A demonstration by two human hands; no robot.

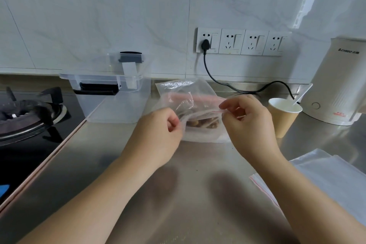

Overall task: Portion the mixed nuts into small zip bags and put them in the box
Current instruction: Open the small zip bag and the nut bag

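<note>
Steel surface (198, 194), both hands pinching small zip bag (200, 125) mouth: left hand (158, 134), right hand (247, 123). Risk: partial seal, nuts (200, 123) spilling en route to clear box (114, 101) far left.

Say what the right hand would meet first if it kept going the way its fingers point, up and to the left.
Probably the larger nut bag behind the small zip bag the right hand pinches; beyond it, the clear box. Depth is unclear.
</note>
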